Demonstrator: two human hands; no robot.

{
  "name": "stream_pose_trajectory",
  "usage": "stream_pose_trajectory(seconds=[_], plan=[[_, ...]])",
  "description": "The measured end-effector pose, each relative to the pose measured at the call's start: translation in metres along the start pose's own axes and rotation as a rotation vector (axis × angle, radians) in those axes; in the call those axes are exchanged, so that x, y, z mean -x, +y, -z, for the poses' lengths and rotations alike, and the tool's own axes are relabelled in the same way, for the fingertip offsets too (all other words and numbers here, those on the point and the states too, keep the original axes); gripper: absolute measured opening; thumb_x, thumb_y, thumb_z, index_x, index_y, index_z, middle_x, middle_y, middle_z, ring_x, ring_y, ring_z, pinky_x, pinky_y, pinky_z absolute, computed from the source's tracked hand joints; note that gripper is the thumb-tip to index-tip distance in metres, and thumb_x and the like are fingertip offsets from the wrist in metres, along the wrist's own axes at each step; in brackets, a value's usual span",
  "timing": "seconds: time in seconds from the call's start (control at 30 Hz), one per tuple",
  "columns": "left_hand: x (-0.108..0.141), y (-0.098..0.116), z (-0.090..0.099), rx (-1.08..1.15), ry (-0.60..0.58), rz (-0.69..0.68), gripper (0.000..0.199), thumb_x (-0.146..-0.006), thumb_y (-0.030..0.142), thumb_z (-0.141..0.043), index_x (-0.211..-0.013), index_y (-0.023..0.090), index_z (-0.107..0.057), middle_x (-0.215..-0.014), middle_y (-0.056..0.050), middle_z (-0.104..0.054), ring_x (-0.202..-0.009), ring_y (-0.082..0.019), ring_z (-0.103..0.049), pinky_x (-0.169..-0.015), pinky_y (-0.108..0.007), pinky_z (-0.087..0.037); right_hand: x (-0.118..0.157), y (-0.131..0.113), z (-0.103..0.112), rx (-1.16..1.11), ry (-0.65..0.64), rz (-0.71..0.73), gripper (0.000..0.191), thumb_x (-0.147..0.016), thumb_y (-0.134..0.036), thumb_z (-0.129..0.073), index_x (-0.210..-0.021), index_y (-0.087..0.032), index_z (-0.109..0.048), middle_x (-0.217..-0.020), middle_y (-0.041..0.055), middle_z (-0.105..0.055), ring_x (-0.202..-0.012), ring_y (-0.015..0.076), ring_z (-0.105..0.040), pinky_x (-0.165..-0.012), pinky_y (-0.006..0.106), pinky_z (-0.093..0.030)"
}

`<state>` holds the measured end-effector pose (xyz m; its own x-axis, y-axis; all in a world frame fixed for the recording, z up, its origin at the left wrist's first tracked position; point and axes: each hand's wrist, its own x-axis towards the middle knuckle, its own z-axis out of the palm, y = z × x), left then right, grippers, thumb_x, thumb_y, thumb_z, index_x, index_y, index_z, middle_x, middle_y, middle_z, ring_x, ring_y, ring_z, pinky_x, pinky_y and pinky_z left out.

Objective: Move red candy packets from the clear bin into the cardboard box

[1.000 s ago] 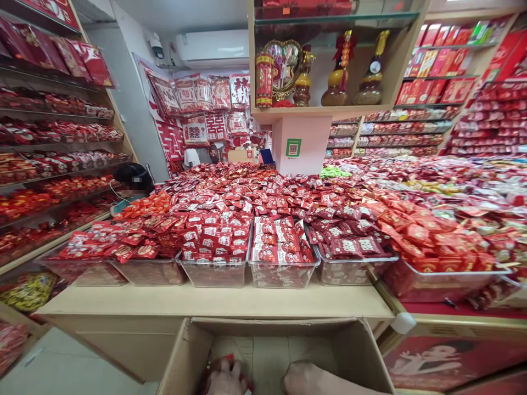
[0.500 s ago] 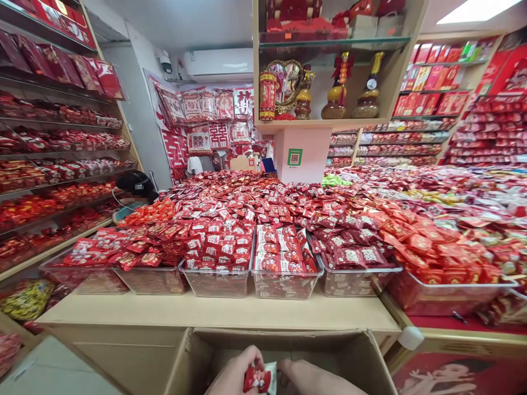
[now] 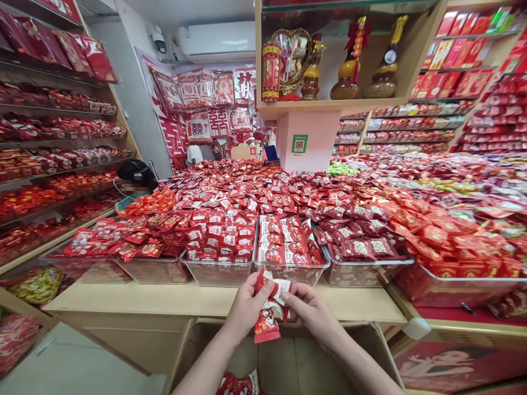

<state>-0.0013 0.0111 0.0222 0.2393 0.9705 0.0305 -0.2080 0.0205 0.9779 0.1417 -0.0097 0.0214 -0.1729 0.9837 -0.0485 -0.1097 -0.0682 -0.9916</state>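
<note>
Between my hands, above the cardboard box, are a few red and white candy packets (image 3: pixel 267 325). My left hand (image 3: pixel 246 302) is closed on packets at the left, its thumb pressed over a red one; another packet hangs below it. My right hand (image 3: pixel 307 307) pinches a white and red packet (image 3: pixel 281 289) at the right side. Under my forearms stands the open cardboard box (image 3: pixel 349 351), with more red packets (image 3: pixel 239 383) on its bottom at the left. Just beyond my fingers, a clear plastic bin (image 3: pixel 290 270) holds rows of similar red and white packets.
Along the wooden counter (image 3: pixel 135 300) stand several clear bins heaped with red packets, with a large pile behind them. A wooden cabinet (image 3: pixel 329 107) with bottles hangs above. Stocked shelves (image 3: pixel 61 123) rise at the left. Another person (image 3: pixel 136 181) is low behind the counter, left.
My hands have risen out of the cardboard box to the front of the bins, bringing candy packets with them. The view has shifted slightly, and packets in the box now show.
</note>
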Motion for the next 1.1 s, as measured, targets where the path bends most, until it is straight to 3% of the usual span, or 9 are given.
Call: stream_pose_trajectory(seconds=[0.1,0.43,0.57,0.63,0.73,0.83,0.93,1.0,1.1], plan=[[-0.002,-0.007,0.000,-0.009,-0.031,0.026,0.018,-0.071,0.031,-0.059,-0.079,0.015,-0.053,-0.067,0.002,-0.058,-0.058,-0.011,-0.052,-0.056,-0.022,-0.043,-0.003,0.009,0.002,-0.077,0.042,0.031,0.032,-0.065,-0.045,-0.059,-0.072,-0.016,-0.049,-0.051,-0.0063,-0.045,-0.040,0.0037,-0.032,-0.035,0.016,-0.023],[0.004,-0.014,0.002,0.035,-0.002,0.069,0.020,-0.072,0.034,-0.058,-0.074,0.015,-0.057,-0.063,0.002,-0.059,-0.056,-0.012,-0.053,-0.054,-0.023,-0.042,0.003,0.014,-0.002,-0.205,0.143,0.075,0.030,-0.068,-0.042,-0.059,-0.060,-0.015,-0.048,-0.050,-0.0061,-0.039,-0.043,0.0041,-0.030,-0.039,0.017,-0.025],[0.006,-0.016,0.002,-0.102,0.043,-0.024,0.020,-0.074,0.034,-0.055,-0.075,0.015,-0.060,-0.069,0.000,-0.060,-0.065,-0.014,-0.054,-0.062,-0.024,-0.043,0.002,0.020,0.002,0.004,0.114,0.176,0.022,-0.072,-0.038,-0.055,-0.078,-0.017,-0.055,-0.058,-0.0036,-0.046,-0.045,0.0057,-0.038,-0.040,0.018,-0.032],[0.006,-0.016,0.003,-0.143,0.059,-0.049,0.025,-0.074,0.036,-0.054,-0.087,0.016,-0.060,-0.073,-0.001,-0.061,-0.071,-0.016,-0.055,-0.066,-0.025,-0.043,0.001,0.021,0.007,0.153,0.129,0.312,0.017,-0.075,-0.034,-0.053,-0.080,-0.018,-0.058,-0.070,0.0009,-0.052,-0.053,0.0088,-0.046,-0.045,0.021,-0.040],[0.006,-0.014,0.005,-0.096,0.005,0.002,0.045,-0.073,0.043,-0.053,-0.109,0.017,-0.049,-0.075,-0.003,-0.063,-0.070,-0.017,-0.057,-0.065,-0.027,-0.044,0.003,0.020,0.013,0.425,0.216,0.574,0.012,-0.077,-0.023,-0.051,-0.082,-0.020,-0.061,-0.088,0.0065,-0.055,-0.076,0.0154,-0.054,-0.064,0.029,-0.046],[0.006,-0.011,0.006,0.025,-0.064,0.061,0.047,-0.071,0.045,-0.054,-0.110,0.019,-0.044,-0.076,-0.002,-0.063,-0.064,-0.015,-0.058,-0.061,-0.027,-0.044,0.008,0.017,0.013,0.585,0.174,0.703,0.017,-0.077,-0.017,-0.049,-0.088,-0.022,-0.061,-0.096,0.0079,-0.055,-0.088,0.0178,-0.053,-0.073,0.033,-0.046],[0.006,-0.010,0.004,0.070,-0.068,0.062,0.038,-0.070,0.033,-0.060,-0.101,0.020,-0.042,-0.076,0.000,-0.063,-0.063,-0.013,-0.059,-0.059,-0.025,-0.045,0.012,0.016,0.008,0.577,0.138,0.679,0.015,-0.075,-0.018,-0.052,-0.088,-0.021,-0.060,-0.110,0.0097,-0.049,-0.102,0.0207,-0.047,-0.082,0.036,-0.043],[0.007,-0.010,0.002,0.057,-0.059,0.044,0.036,-0.069,0.027,-0.062,-0.097,0.020,-0.041,-0.075,0.000,-0.063,-0.064,-0.013,-0.059,-0.060,-0.025,-0.045,0.012,0.017,0.004,0.484,0.197,0.592,0.024,-0.074,-0.023,-0.055,-0.098,-0.021,-0.055,-0.118,0.0111,-0.043,-0.108,0.0222,-0.043,-0.085,0.037,-0.041],[0.010,-0.009,0.000,0.029,-0.051,0.022,0.036,-0.069,0.025,-0.062,-0.098,0.021,-0.041,-0.079,-0.001,-0.064,-0.066,-0.014,-0.060,-0.063,-0.026,-0.046,0.009,0.020,0.002,0.210,0.230,0.386,0.039,-0.074,-0.030,-0.054,-0.110,-0.020,-0.042,-0.108,0.0114,-0.051,-0.097,0.0196,-0.050,-0.078,0.034,-0.045]])
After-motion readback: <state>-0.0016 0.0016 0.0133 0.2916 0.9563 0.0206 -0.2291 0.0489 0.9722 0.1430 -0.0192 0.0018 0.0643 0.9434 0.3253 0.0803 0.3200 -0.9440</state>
